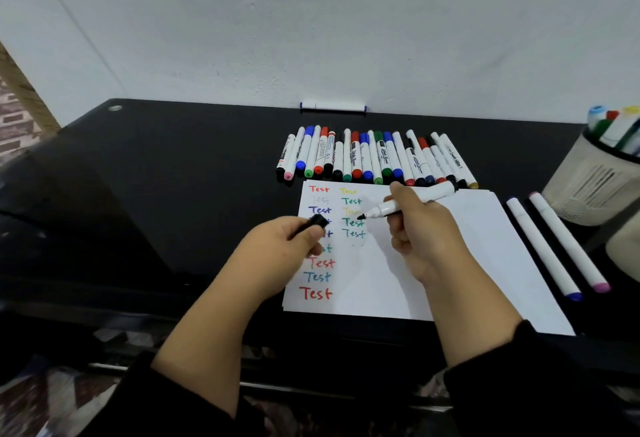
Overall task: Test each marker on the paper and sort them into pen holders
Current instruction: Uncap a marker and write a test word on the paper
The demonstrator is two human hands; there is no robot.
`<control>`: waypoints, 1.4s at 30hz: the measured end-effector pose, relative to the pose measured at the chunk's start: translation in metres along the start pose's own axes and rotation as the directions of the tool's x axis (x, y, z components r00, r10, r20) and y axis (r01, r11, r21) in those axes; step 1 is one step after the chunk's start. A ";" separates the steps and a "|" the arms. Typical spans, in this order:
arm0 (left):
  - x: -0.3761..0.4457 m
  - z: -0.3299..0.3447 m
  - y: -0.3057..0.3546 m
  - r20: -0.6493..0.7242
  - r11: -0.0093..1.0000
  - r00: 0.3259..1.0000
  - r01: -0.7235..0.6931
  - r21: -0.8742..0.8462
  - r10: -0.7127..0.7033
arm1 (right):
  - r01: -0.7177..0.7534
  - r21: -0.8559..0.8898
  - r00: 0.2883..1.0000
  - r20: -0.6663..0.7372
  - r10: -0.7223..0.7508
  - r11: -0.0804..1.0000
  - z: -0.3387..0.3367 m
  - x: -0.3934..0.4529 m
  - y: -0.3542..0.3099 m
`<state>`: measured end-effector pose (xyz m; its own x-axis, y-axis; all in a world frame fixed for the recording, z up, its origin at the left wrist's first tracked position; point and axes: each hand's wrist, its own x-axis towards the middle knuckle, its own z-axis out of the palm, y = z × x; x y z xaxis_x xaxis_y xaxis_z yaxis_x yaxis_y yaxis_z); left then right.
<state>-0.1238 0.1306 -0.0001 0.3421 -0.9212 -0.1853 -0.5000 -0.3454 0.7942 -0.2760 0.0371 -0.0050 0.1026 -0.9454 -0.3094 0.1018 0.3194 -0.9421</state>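
Marker (408, 204) above paper's (467, 246) bare half

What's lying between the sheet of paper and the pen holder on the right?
In the head view, two white markers lie side by side on the black desk between the paper and the pen holder.

Wall (311, 21): plain white, rose beyond the hands, evenly lit; faint smudges
Desk (173, 177): glossy black, under and around both hands; reflected the wall's light
Far left: patterned brick-like surface (14, 118)
Floor (52, 398): below the wrists, blurred, mottled
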 end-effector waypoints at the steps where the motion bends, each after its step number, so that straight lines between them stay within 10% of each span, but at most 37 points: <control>1: 0.002 0.001 0.000 -0.054 0.999 0.999 -0.002 0.036 0.004 | 0.015 -0.009 1.000 0.002 -0.015 1.000 -0.002 -0.001 0.002; 14: 0.014 0.008 -0.010 -0.242 0.993 0.966 -0.076 0.092 0.096 | 0.373 -0.407 0.919 0.038 -0.392 0.834 -0.002 0.000 0.027; 42: 0.018 0.013 -0.013 -0.208 0.992 0.973 -0.084 0.091 0.101 | 0.392 -0.445 0.914 0.093 -0.394 0.805 0.003 0.001 0.034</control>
<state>-0.1212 0.1158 -0.0215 0.4473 -0.8942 0.0203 -0.5974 -0.2818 0.7508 -0.2692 0.0472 -0.0372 0.1453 -0.9843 0.1005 -0.3176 -0.1427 -0.9374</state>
